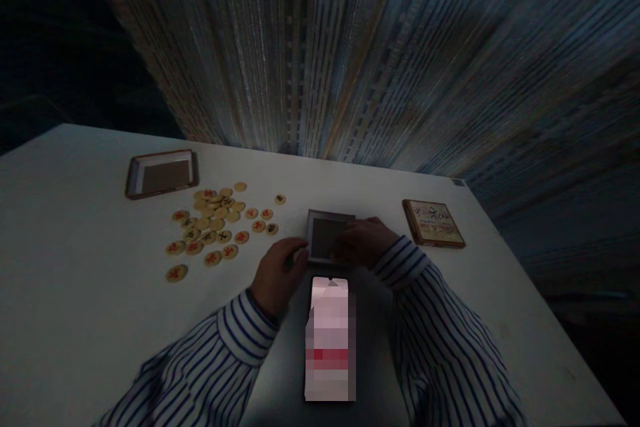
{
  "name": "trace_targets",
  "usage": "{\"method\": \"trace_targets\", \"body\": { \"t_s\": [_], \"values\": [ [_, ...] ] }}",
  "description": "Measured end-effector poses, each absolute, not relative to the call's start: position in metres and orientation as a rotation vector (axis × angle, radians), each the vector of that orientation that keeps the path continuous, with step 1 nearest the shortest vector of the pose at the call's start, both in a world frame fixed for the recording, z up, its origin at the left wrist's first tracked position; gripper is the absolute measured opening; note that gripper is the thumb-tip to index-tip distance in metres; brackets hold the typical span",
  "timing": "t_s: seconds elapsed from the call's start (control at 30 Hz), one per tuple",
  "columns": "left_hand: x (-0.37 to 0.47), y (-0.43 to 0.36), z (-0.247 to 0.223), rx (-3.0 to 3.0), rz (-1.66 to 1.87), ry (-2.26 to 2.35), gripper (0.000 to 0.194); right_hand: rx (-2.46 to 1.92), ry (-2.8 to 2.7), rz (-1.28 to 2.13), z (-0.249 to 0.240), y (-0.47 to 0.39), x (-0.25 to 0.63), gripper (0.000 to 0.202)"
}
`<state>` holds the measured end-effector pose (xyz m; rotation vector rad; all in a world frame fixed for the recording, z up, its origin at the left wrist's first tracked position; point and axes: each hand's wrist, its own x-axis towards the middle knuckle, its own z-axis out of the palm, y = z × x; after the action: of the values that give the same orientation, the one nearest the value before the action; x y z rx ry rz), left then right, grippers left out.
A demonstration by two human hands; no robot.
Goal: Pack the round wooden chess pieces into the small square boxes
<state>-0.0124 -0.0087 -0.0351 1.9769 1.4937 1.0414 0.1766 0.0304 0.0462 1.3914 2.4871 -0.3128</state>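
Observation:
An open, shallow box (325,237) with a dark inside and pale rim sits on the white table in front of me. My left hand (283,271) is at its left side, fingers bent and pressed to the box edge. Reaching over the right part of the box, my right hand (366,240) has curled fingers; its fingertips are dark, and what they hold, if anything, is hidden. Round pieces (217,223) with red or black characters lie loosely piled to the left of the box, some overlapping.
Another open box part (167,173) lies at the back left of the table (100,280). A closed box (435,223) with a printed lid rests on the right. Between my forearms is a lit phone (330,340), its screen blurred. A striped curtain (320,47) hangs behind the table.

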Motion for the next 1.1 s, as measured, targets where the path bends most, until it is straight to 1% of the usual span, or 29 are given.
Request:
{"method": "trace_targets", "body": {
  "t_s": [0.1,0.23,0.37,0.5,0.7,0.87,1.1],
  "values": [
    [-0.013,-0.009,-0.035,2.009,1.036,1.498,0.024,1.516,2.458,-0.232,0.05,0.031,0.188,0.028],
    [-0.013,-0.009,-0.035,2.066,1.065,1.498,0.023,1.734,2.308,-0.206,0.049,0.032,0.199,0.032],
    [-0.014,-0.009,-0.036,2.131,1.077,1.497,0.023,1.82,2.194,-0.206,0.044,0.032,0.202,0.037],
    [-0.015,-0.009,-0.039,2.193,1.075,1.486,0.024,1.802,2.194,-0.268,0.044,0.031,0.202,0.043],
    [-0.015,-0.01,-0.041,2.22,1.079,1.477,0.025,1.643,2.248,-0.425,0.044,0.03,0.198,0.034],
    [-0.015,-0.009,-0.041,2.227,1.081,1.465,0.024,1.507,2.258,-0.493,0.043,0.031,0.192,0.032],
    [-0.015,-0.009,-0.042,2.239,1.069,1.468,0.023,1.494,2.225,-0.53,0.044,0.031,0.189,0.032]
  ]
}}
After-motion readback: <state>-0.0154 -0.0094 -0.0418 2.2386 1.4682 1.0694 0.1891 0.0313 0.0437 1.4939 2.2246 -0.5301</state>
